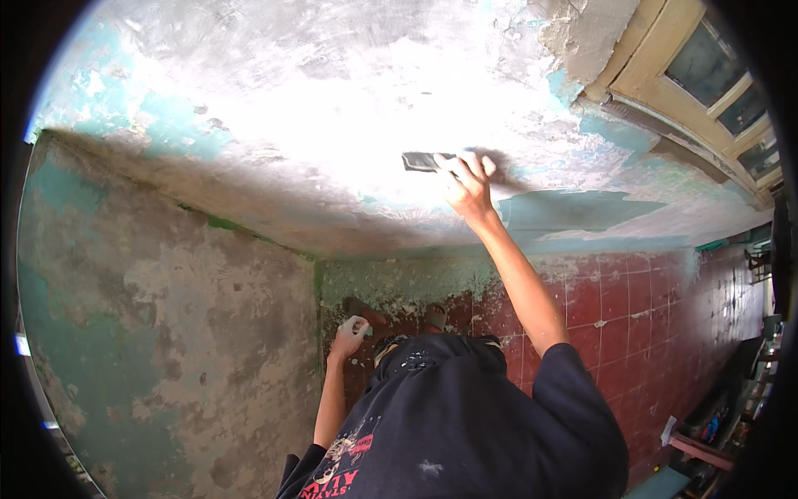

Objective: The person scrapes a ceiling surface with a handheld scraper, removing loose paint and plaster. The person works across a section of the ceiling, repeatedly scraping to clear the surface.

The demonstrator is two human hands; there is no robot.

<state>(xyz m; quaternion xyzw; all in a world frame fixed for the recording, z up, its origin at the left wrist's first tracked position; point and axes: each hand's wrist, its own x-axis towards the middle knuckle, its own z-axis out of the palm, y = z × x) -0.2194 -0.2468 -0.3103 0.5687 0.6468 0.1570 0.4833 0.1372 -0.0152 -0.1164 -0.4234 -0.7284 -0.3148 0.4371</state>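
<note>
My right hand (469, 181) grips a dark, flat, block-like hand tool (419, 161) against the patchy plaster wall (374, 118) in front of me. Glare on the wall hides the tool's finer shape, so whether it is a scraper or a sanding block is unclear. Whitish dust coats my fingers. Low on the left hangs my left hand (350, 337), loosely curled and dusty, with nothing seen in it. It is close to the side wall (218, 324), above the floor near my feet. Old turquoise paint (181, 121) shows in patches around bare, pale plaster.
A wooden-framed window (704, 75) with glass panes stands at the upper right. Red floor tiles (614, 299) carry paint flakes (405, 309) near my sandalled feet (436, 317). At the lower right, a reddish wooden bar (701, 450) stands beside cluttered items.
</note>
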